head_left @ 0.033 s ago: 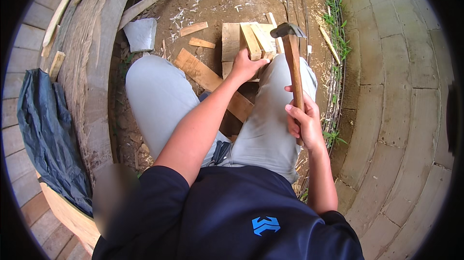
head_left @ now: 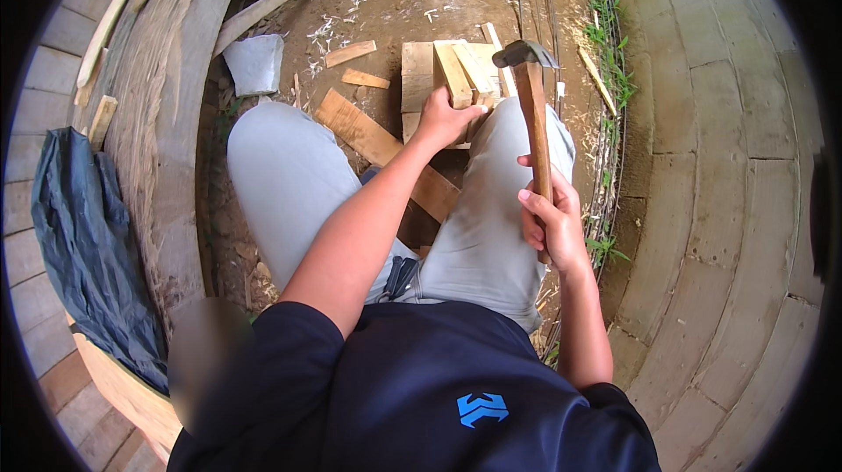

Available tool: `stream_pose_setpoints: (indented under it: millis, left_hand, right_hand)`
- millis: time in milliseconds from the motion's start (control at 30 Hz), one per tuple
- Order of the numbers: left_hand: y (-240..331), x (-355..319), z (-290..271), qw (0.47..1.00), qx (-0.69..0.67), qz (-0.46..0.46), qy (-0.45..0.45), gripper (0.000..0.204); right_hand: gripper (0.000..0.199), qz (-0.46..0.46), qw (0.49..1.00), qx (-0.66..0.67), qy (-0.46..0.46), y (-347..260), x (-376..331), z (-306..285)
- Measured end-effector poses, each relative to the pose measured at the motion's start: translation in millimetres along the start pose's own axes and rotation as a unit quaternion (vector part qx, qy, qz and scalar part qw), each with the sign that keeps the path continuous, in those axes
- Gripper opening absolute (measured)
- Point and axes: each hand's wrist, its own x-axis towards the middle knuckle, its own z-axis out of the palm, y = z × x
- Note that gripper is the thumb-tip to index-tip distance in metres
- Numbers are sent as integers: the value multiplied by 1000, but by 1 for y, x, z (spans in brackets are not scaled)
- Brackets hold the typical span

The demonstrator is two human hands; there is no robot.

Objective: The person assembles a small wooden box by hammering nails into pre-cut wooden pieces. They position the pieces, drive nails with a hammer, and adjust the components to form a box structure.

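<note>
Down on the dirt, the person sits with knees apart, and the right hand (head_left: 551, 225) is wrapped tight round the wooden handle of a hammer (head_left: 531, 112), its dark steel head raised above the right knee. The left hand (head_left: 445, 118) is closed over the near end of a slim wood strip (head_left: 453, 74) that stands tilted on a pale wooden block (head_left: 419, 77), just beyond the knees.

My worry is the left hand: its fingers sit right by where the head would land, so a slightly off swing could catch a knuckle. The strip is propped at a slant, not flat, so I judge a glancing blow could kick it sideways or flick a splinter upward. The hammer is held low on the handle, which gives reach but, I think, less control.

As for wrappings and signs, I see no labels or boards. A crumpled grey-white sheet (head_left: 255, 63), maybe a bag, lies on the soil to the left beside loose wood offcuts (head_left: 351, 53). A longer plank (head_left: 382, 149) runs slantwise under the legs, and a dark blue tarp (head_left: 83, 244) hangs over the curved timber edge at far left
</note>
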Motion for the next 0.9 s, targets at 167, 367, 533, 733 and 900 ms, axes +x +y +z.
stream_pose_setpoints:
  millis: [167,367,533,733,900]
  left_hand:
    - [3,20,-19,997,-71,-30,-16,41]
    - [34,18,-31,992,-99,-65,-48,34]
    - [31,24,-39,991,-102,-77,-37,33]
    - [31,24,-36,991,-105,-71,-34,31]
    - [28,24,-35,992,-97,-68,-49,30]
  right_hand:
    - [44,-35,999,41,7,13,2,-8]
    - [43,-49,996,75,14,25,5,-17]
    - [42,-35,995,95,15,23,10,-16]
    - [44,-24,995,99,20,24,12,-20]
    - [43,-24,994,104,23,26,13,-19]
